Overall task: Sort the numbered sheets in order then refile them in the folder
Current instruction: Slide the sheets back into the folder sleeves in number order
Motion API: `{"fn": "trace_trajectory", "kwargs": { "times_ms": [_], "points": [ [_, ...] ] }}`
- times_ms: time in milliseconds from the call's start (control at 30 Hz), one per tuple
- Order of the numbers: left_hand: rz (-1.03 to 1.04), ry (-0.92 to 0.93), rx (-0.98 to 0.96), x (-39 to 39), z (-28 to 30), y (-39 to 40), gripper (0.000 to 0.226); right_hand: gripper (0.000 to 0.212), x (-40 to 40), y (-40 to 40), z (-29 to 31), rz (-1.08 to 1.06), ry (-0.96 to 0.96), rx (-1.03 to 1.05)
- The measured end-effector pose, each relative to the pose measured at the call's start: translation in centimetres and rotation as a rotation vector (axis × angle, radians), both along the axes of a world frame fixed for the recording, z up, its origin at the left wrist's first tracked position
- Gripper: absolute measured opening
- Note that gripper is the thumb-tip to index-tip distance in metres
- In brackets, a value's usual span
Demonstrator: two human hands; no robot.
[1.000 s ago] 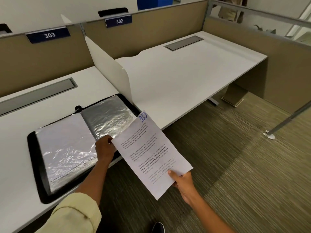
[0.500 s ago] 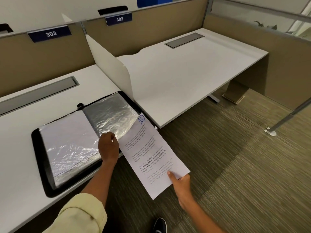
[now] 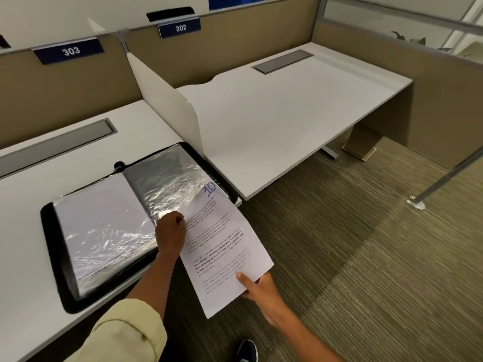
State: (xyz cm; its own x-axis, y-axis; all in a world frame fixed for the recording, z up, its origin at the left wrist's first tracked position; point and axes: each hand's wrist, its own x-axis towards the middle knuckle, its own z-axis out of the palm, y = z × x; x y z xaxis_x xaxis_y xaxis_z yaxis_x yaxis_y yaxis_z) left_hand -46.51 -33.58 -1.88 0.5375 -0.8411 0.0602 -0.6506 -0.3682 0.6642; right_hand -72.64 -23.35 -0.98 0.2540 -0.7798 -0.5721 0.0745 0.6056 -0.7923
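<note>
Now, right hand: the right hand (image 3: 264, 293) pinches the lower edge of the sheet (image 3: 224, 246), thumb on top of the printed side, fingers hidden beneath.
Left hand: the left hand (image 3: 170, 231) is curled at the near edge of the right-hand sleeve (image 3: 170, 178), fingertips at the sleeve's opening; it seems to hold the plastic lip up, though the exact grip is hidden by the knuckles.
Just changed: a second ago the sheet hung clear of the folder (image 3: 56, 246), over the carpet; since then its top corner has slid forward and now overlaps the sleeve's lower right corner, and the left hand has moved a little further onto the sleeve.
Meaning for the task: refiling looks under way. I judge this sheet is being fed into its pocket, not yet seated, with most of it off the surface (image 3: 31, 309).
Sheet: thin white paper, flat with a slight bow, blocks of printed text, a handwritten blue "10" at the top corner.
Sleeves: clear, crinkled plastic, shiny with glare; the left one shows a pale page inside, the right one looks grey.
Folder: black, rounded corners, lying open and flat, ring spine down the middle.
Surface: smooth white desk, a grey strip set in at the back.
Beyond: a white divider panel (image 3: 170, 108) beside the folder, then a second white desk.
</note>
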Motion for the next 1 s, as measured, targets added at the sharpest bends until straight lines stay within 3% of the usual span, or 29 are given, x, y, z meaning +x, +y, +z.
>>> {"fn": "trace_trajectory", "kwargs": {
  "times_ms": [133, 200, 467, 600, 700, 867, 1000],
  "points": [
    [-0.009, -0.028, 0.037, 0.1, -0.3, -0.2, 0.012, 0.029, -1.6, -2.1, 0.3, -0.077, -0.037, 0.016],
    [-0.018, -0.049, 0.054, 0.2, -0.3, -0.3, 0.011, 0.037, -2.6, -3.5, 0.2, -0.077, -0.021, 0.003],
    [-0.051, -0.107, 0.095, 0.1, -0.2, -0.6, 0.011, 0.048, -3.5, -8.5, 1.6, 0.199, 0.201, -0.091],
    [-0.057, -0.127, 0.137, -0.3, 0.0, -1.1, 0.012, 0.044, -1.7, -9.7, 2.2, 0.371, 0.337, -0.300],
    [-0.051, -0.161, 0.149, -0.6, 0.1, -1.5, 0.013, 0.054, -0.1, -10.1, 2.3, 0.432, 0.379, -0.490],
    [-0.010, -0.170, 0.083, -1.0, 0.4, -2.0, 0.007, 0.071, 1.7, -9.9, 2.9, 0.514, 0.495, -0.687],
    [0.033, -0.147, 0.048, -0.9, 0.5, -2.5, 0.009, 0.068, 2.5, -9.6, 3.0, 0.639, 0.645, -0.800]
  ]
}}
